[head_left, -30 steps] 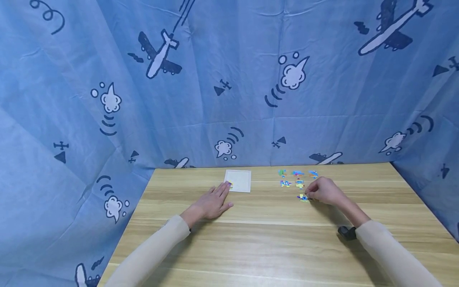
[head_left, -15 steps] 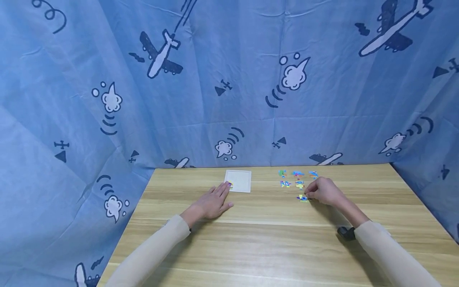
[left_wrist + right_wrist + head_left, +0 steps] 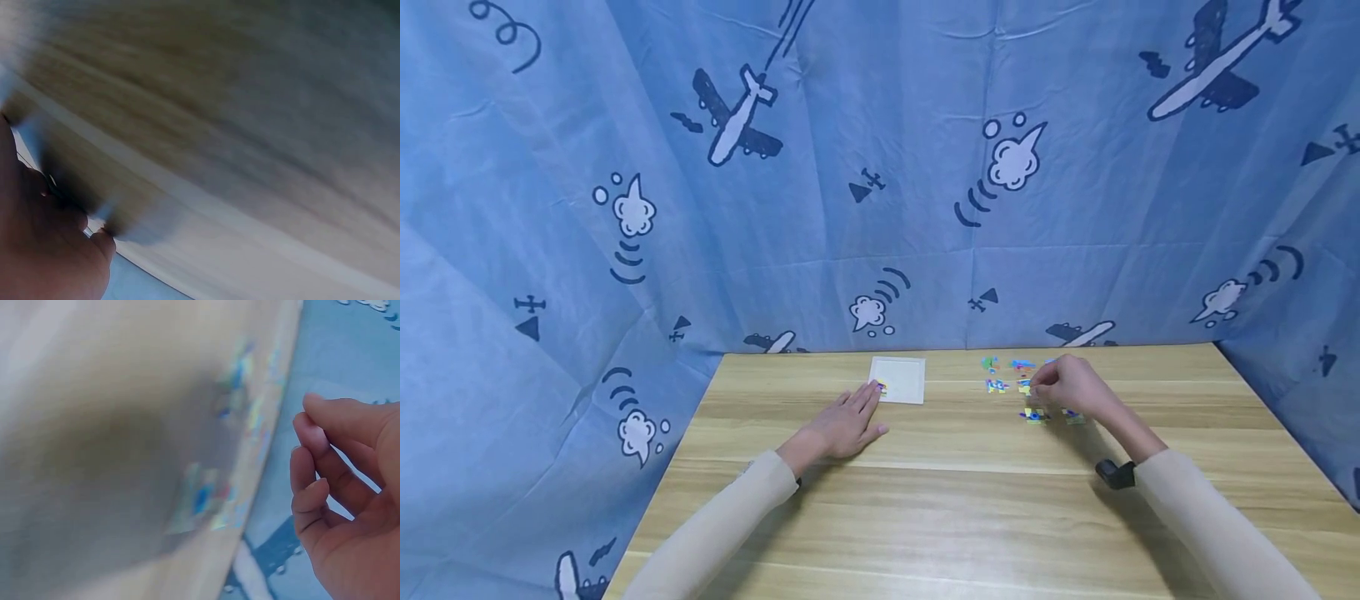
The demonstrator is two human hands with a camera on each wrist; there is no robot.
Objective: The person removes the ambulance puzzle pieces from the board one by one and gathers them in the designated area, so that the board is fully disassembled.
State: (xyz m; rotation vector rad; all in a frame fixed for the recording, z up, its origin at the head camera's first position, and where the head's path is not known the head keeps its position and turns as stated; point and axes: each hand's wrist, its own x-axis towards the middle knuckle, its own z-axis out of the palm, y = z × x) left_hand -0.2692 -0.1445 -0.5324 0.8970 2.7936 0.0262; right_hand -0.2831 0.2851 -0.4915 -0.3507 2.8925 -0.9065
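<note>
My left hand (image 3: 846, 423) lies flat with straight fingers, its fingertips on the lower left corner of a white square puzzle tray (image 3: 906, 379). A small colourful puzzle piece (image 3: 882, 387) shows in that corner beside the fingertips. On the right, my right hand (image 3: 1075, 392) hovers over loose jigsaw pieces, thumb and fingers loosely bent together. Nothing shows between its fingertips in the right wrist view. Nearest to them is a yellow-and-blue piece (image 3: 1025, 387), partly covered. Two more pieces, a blue-yellow one (image 3: 1034, 415) and a partly shaded one (image 3: 1072, 416), lie below the hand.
Further pieces lie towards the back: a green one (image 3: 990, 364), a blue-red one (image 3: 1022, 365) and a purple-blue one (image 3: 996, 387). Another is mostly hidden behind the right hand. A blue curtain (image 3: 820, 275) borders the back of the wooden table (image 3: 925, 517).
My right hand has moved up and slightly left, from the front row to the middle row of pieces, uncovering the right front piece. My left hand has stayed still.
</note>
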